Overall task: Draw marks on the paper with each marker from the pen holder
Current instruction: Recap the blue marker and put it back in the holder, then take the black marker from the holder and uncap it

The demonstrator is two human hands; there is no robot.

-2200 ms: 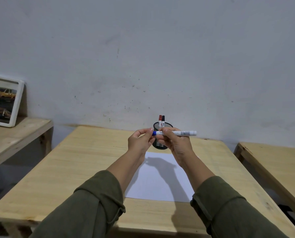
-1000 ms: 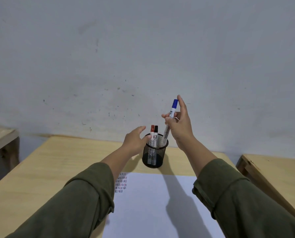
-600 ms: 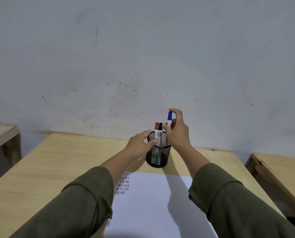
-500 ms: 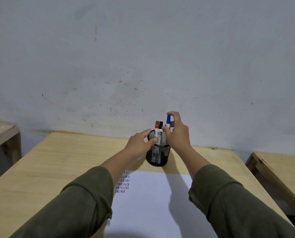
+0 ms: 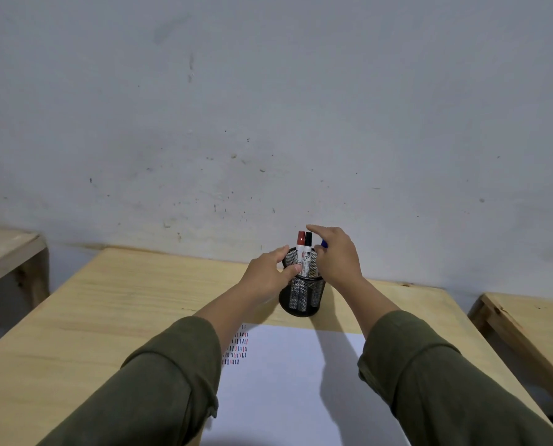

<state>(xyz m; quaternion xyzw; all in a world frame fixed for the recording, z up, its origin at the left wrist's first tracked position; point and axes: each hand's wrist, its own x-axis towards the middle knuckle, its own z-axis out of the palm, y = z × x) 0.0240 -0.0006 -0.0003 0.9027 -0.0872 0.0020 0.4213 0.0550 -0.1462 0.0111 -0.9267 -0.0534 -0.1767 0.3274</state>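
2 hands at a black mesh pen holder [image 5: 302, 296] on a wooden surface [image 5: 133, 304].

The left hand [image 5: 266, 275] curls around the holder's rim, gripping it. The right hand [image 5: 335, 255] hovers over the holder, fingers loosely spread, beside the blue marker [image 5: 324, 243]. A red marker [image 5: 300, 249] and black marker [image 5: 307, 252] stand upright inside. White paper [image 5: 288, 381] with short colored marks [image 5: 237, 349] lies nearer.

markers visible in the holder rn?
3: red-capped marker and black-capped marker side by side at the pen holder left; blue cap peeking behind the right hand.
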